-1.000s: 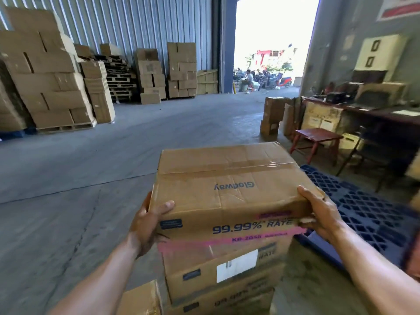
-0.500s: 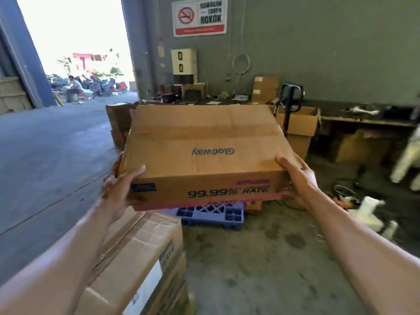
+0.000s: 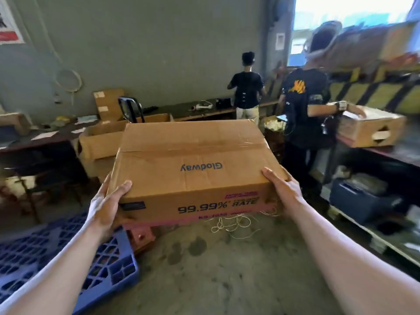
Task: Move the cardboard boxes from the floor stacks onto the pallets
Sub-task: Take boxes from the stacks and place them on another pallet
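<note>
Box: brown cardboard box (image 3: 193, 160), wide and fairly flat, top flaps sealed with clear tape, surface kinda creased and scuffed.
Print: "Glodway" in blue on top, reading upside down from here. The near side says "99.99% RATE" above a pink stripe along the bottom edge, with a small dark label near the left corner.
Pose: pretty much level and up off the floor, near side facing the camera.
Hold: left hand (image 3: 106, 205) grips the near-left corner with the thumb over the top edge. Right hand (image 3: 284, 189) presses flat against the right side, fingers straight.
Pallet: blue plastic pallet (image 3: 68, 258), open grid top, on the floor at lower left — the box isn't on it.
</note>
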The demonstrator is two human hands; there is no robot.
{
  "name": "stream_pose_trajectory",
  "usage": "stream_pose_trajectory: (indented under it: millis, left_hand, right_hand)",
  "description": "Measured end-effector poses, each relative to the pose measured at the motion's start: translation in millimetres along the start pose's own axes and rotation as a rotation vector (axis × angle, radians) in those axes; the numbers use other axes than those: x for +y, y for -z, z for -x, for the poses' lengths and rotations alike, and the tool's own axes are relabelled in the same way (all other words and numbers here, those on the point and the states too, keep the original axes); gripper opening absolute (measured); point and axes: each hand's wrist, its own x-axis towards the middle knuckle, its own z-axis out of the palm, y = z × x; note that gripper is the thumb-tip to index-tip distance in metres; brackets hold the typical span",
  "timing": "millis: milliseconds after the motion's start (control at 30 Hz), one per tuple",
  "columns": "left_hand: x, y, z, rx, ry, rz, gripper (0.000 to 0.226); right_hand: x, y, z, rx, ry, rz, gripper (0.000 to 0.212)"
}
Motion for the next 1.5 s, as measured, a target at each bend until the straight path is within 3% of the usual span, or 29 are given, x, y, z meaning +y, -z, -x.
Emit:
stream_pose_trajectory:
  millis: [100, 400, 500, 633, 767, 1133, 1233, 1333, 1433, 1500]
  left_hand:
    - [-14.6, -82.3, -50.6, -0.110, 0.041, -0.010, 0.048]
    - [-92.8, -310.4, -179.9, -0.675, 0.170, -0.036, 0.054]
    - [-122.0, -376.7, -216.2, -0.832, 0.196, -0.049, 0.056]
    - [-149.2, -453.4, -259.2, -1.074, 0.193, -0.122, 0.047]
    - [-157.1, -521.9, -277.8, -1.329, 0.220, -0.170, 0.048]
    - [-212.8, -714.5, -186.3, -1.778, 0.256, -0.427, 0.064]
    - [-232.7, -780.4, -138.4, -1.878, 0.262, -0.523, 0.070]
    - [-243.7, -843.7, -95.3, -2.007, 0.181, -0.617, 0.074]
    - [-253.5, -901.4, -51.4, -2.185, 0.072, -0.701, 0.101]
    - [-261.0, -934.0, -20.5, -2.305, 0.056, -0.694, 0.115]
  right_hand:
    - [-6.5, 45.5, -37.3, 0.112, -0.017, -0.039, 0.068]
    - [18.9, 158.6, -92.1, 0.549, 0.000, -0.122, 0.088]
    - [37.5, 168.2, -101.1, 0.717, 0.022, -0.154, 0.087]
    - [65.2, 148.4, -100.7, 0.963, 0.024, -0.154, 0.061]
    - [94.5, 125.9, -88.8, 1.131, 0.039, -0.198, 0.069]
    - [161.2, 137.0, -76.7, 1.687, 0.058, -0.363, 0.030]
    - [176.3, 161.2, -89.9, 1.820, 0.037, -0.494, 0.045]
    - [192.1, 191.2, -102.4, 1.924, 0.033, -0.611, 0.042]
    - [197.2, 211.7, -119.6, 2.039, 0.036, -0.751, 0.043]
    - [203.3, 222.4, -132.4, 2.111, 0.040, -0.814, 0.060]
